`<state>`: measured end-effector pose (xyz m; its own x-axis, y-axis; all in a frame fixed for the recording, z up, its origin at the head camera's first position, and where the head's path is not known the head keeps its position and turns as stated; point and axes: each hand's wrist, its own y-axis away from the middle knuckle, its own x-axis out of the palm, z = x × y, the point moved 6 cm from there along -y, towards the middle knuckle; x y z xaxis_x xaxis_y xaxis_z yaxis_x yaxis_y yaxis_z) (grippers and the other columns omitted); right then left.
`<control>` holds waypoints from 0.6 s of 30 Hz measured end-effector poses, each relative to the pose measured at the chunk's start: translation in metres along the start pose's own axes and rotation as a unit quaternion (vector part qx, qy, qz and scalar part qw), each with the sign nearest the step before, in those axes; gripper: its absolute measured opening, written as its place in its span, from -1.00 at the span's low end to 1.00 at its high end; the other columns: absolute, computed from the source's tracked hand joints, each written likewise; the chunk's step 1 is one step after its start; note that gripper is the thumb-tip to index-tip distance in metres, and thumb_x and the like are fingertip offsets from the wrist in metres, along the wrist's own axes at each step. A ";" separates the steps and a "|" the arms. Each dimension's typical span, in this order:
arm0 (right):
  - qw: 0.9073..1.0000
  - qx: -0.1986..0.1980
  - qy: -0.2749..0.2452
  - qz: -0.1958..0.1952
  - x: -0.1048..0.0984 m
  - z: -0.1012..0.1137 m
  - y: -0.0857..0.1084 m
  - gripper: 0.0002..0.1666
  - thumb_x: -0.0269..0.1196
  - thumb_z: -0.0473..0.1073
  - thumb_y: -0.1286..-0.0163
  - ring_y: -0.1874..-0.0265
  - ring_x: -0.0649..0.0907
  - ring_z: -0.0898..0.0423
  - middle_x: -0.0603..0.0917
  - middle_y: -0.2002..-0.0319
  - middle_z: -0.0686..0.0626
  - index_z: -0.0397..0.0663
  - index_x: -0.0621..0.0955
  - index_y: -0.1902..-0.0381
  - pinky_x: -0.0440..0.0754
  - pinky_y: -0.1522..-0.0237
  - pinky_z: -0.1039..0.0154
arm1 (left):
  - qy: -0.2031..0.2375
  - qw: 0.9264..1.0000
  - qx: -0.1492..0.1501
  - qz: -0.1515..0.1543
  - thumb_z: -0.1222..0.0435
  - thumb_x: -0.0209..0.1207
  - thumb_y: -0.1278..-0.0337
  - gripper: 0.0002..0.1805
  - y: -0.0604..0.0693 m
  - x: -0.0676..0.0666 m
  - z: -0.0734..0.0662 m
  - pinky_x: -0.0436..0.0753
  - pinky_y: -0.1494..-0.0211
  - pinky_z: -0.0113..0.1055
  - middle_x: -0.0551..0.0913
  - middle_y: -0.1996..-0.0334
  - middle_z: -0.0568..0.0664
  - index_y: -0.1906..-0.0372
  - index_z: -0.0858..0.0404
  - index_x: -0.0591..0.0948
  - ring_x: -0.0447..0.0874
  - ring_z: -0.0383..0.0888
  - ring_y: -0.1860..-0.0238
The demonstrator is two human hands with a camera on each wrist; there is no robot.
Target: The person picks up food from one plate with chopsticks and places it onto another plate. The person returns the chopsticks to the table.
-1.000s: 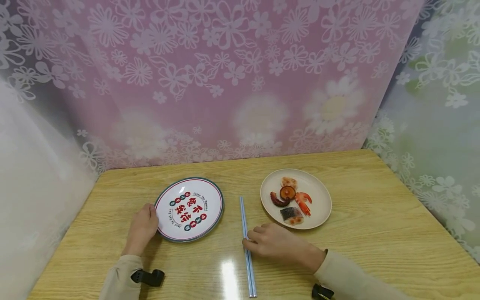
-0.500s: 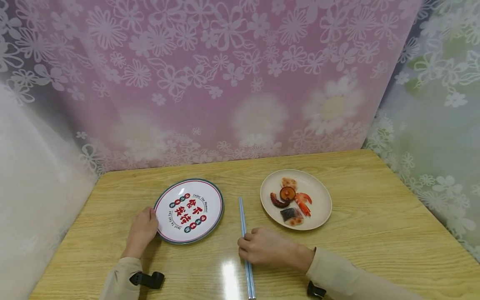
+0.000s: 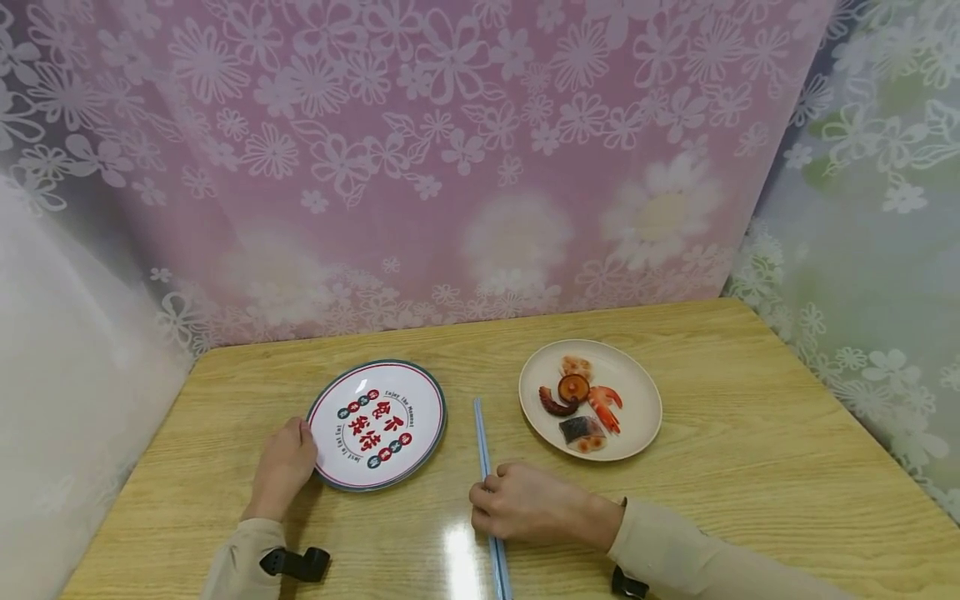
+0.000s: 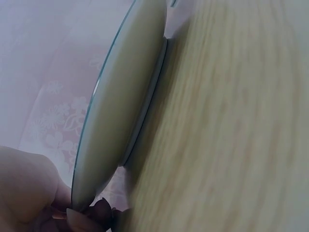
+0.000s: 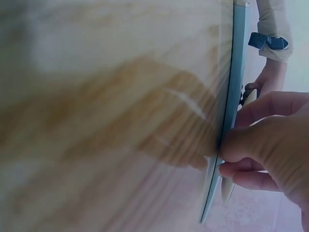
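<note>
Plainly in the head view, your left hand point(image 3: 283, 462) pinches the left edge of the white plate point(image 3: 377, 425), and your right hand point(image 3: 528, 504) grips 2 chopsticks point(image 3: 483, 446) around the middle of their length. They lie on the table point(image 3: 750, 433) between the white plate and the beige plate point(image 3: 633, 400), pointing away from you. All the food point(image 3: 604, 410) in sight sits on the beige plate; none shows on the white. The work looks to be at an early point: you have hold of the plate and the chopsticks, while lifting the chopsticks appears not yet done. Your right hand covers their middle, the bottom of the frame cuts off their near ends, and the paler food pieces are hard to name.

Seen from the left wrist, your thumb and fingers pinch the plate's rim from above and below, its pale underside toward the camera. The foot seems to rest on the table, though the low angle leaves that contact uncertain. Your fingertips are dark and partly cut off.

At the right wrist, your thumb meets the chopsticks on the near side, with fingers curled across from it. The 2 sticks overlap almost into 1, so you cannot tell how each is held. Your left hand at the plate is small and half hidden behind your fingers.
</note>
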<state>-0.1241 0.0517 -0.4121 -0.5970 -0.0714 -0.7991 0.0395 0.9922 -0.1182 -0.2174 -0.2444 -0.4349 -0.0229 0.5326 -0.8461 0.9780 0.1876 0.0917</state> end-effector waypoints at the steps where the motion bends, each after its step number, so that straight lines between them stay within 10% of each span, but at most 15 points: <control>1: 1.000 -0.003 0.000 0.002 0.000 0.000 0.000 -0.95 0.21 -0.01 -0.32 0.46 0.55 0.28 0.51 0.34 0.15 0.22 0.58 0.32 0.44 0.43 0.40 | 0.001 1.000 -0.002 0.001 0.34 -0.28 -0.43 -0.66 0.000 0.000 0.000 0.45 0.29 -0.05 0.50 0.38 0.29 0.11 0.55 0.43 0.46 0.13 0.34; 18: 1.000 0.003 0.015 -0.005 0.000 0.000 -0.001 -0.86 -0.07 -0.20 -0.47 0.60 0.43 0.27 0.33 0.35 0.08 0.07 0.43 0.30 0.38 0.55 0.45 | -0.023 1.000 0.001 0.007 0.36 -0.27 -0.44 -0.62 0.000 0.001 -0.002 0.50 0.23 0.03 0.52 0.19 0.51 -0.05 0.64 0.36 0.49 0.16 0.31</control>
<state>-0.1240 0.0510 -0.4121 -0.6207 -0.0788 -0.7801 0.0380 0.9907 -0.1303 -0.2179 -0.2416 -0.4348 0.0000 0.4959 -0.8684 0.9784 0.1795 0.1025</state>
